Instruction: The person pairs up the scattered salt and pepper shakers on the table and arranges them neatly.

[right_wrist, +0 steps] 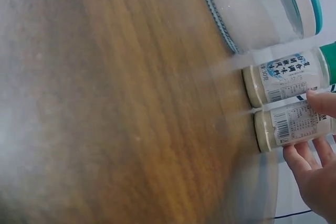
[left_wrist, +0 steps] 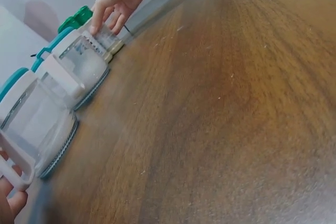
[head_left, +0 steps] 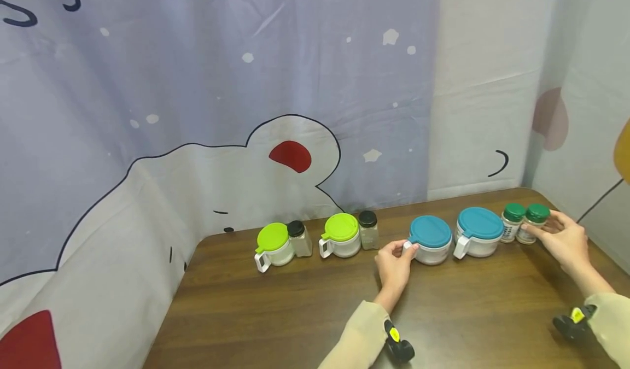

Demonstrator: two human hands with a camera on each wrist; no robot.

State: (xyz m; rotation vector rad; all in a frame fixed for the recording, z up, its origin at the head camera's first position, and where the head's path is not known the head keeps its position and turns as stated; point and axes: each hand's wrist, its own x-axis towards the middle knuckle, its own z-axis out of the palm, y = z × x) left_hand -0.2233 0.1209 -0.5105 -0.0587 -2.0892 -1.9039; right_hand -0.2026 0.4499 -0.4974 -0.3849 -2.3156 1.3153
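Observation:
My left hand [head_left: 395, 268] holds the white handle of a clear seasoning jar [head_left: 432, 253] with a blue lid; in the left wrist view its fingers [left_wrist: 11, 200] are partly cut off by the edge. Beside that jar stands a second blue-lidded seasoning jar [head_left: 478, 244], its handle towards the front. At the right end, my right hand [head_left: 566, 243] grips the outer green-capped spice bottle [head_left: 528, 234], thumb on its front and fingers round the far side. Another green-capped spice bottle [right_wrist: 289, 77] stands against it, with a printed label. Both bottles and both jars rest upright on the table.
Left along the same row are two lime-lidded seasoning jars, one at far left [head_left: 280, 256] and one nearer the middle [head_left: 343, 247]. A black-capped bottle [head_left: 301, 243] and another black-capped bottle [head_left: 369, 236] stand beside them. A printed curtain [head_left: 197, 85] hangs behind the wooden table [head_left: 275, 314].

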